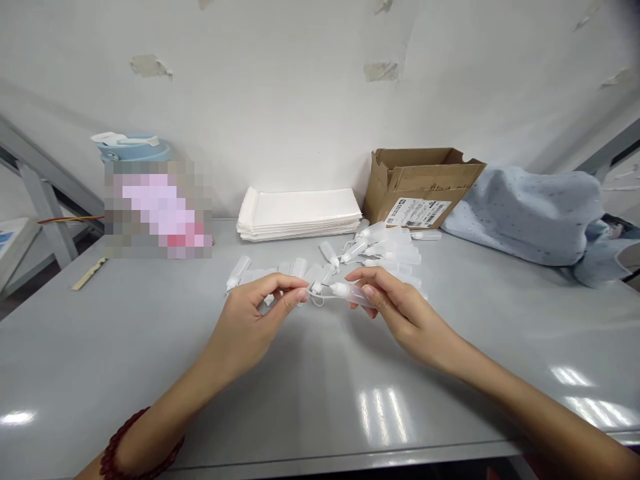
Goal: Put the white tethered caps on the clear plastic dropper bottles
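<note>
My right hand [403,303] grips a small translucent squeeze bottle [354,293] between thumb and fingers. It lies roughly level, its white top and thin metal needle tip pointing left. My left hand [257,307] pinches the end of the bottle's white cap strap [323,295], just left of the needle; the cap itself is mostly hidden by the fingertips. Several similar needle-tip bottles [299,268] lie beyond my left hand. A larger pile of bottles [395,250] lies behind my right hand, partly covered by it.
Stacked white paper envelopes [305,207] lie against the wall, with an open cardboard box [420,193] to their right. A pale blue speckled cloth [530,213] rests at the right. At the left are a blue-lidded container [135,150] and a yellowish strip [90,273] on the grey table [300,413].
</note>
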Demonstrator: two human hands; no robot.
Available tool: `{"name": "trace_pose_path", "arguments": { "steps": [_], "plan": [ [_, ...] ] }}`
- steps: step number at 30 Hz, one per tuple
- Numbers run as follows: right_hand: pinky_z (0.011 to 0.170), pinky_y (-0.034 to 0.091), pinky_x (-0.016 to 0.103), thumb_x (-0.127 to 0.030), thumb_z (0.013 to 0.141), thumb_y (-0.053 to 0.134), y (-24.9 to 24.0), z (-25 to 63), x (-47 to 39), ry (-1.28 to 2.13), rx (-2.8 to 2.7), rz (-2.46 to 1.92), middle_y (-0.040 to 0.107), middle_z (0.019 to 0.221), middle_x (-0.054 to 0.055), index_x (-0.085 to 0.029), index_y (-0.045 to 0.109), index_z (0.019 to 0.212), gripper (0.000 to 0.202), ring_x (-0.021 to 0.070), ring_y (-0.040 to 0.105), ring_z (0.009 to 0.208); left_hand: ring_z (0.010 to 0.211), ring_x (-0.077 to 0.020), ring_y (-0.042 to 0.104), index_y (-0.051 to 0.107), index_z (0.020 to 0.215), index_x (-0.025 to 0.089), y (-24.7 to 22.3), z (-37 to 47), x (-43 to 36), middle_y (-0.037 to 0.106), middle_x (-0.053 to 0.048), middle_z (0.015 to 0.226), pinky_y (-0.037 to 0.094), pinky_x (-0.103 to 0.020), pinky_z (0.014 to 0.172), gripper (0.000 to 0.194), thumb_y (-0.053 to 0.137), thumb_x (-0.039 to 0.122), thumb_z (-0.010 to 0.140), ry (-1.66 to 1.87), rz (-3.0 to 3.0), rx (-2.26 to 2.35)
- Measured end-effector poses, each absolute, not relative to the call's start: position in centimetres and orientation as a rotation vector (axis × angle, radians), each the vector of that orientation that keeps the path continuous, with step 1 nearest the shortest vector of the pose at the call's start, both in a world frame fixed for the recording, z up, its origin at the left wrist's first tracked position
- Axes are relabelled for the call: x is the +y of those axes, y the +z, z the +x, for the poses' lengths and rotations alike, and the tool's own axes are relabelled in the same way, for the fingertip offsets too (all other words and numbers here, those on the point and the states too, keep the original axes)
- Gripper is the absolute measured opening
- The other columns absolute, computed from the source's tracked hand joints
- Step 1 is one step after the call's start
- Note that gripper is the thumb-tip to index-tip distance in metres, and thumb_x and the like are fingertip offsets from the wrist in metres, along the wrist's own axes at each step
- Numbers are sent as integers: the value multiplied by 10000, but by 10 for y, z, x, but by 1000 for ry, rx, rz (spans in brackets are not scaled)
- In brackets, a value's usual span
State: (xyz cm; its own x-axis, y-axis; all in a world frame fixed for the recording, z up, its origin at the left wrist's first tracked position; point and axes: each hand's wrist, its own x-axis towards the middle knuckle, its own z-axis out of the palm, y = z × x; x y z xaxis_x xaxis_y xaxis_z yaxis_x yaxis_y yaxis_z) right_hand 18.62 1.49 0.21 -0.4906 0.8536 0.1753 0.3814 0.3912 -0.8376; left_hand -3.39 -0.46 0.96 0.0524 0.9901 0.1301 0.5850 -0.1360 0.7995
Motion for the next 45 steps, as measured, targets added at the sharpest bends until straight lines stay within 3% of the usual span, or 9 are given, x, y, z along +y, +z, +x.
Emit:
{"name": "trace_pose_path", "arguments": {
  "steps": [5,26,32,40,45],
  "plan": [
    [641,416,248,-213,960,330,2,186,13,994,-2087,-1028,575,803,2,-198,492,1095,212,110,505,661,698,-113,597,686,765,247,9,-34,-6,687,48,750,450,-194,629,119,616,333,809,934,1714,1508],
    [641,421,247,-236,963,331,3,184,12,1019,-2151,-1044,576,766,1,-195,482,1120,222,115,523,663,750,-130,636,688,803,242,10,-34,-5,695,31,753,501,-203,687,133,592,332,820,902,1594,1362],
    [642,448,262,-160,943,318,1,184,12,835,-2229,-1019,619,797,31,-179,510,1063,227,134,569,705,716,-150,611,669,771,235,13,-30,-9,679,18,743,481,-250,669,174,542,330,842,847,1744,1448],
    [698,507,281,-25,854,365,-6,183,7,693,-2277,-1061,640,997,84,-179,481,1128,335,161,634,837,725,-157,614,664,768,241,9,-29,-10,689,15,768,465,-252,638,195,511,323,856,824,1811,1465],
    [707,523,296,-12,842,367,-8,181,4,652,-2261,-1075,635,1008,90,-192,471,1131,355,172,640,867,709,-152,611,665,768,231,6,-24,-12,686,16,751,471,-258,660,190,515,310,852,855,1808,1480]
  ]
}}
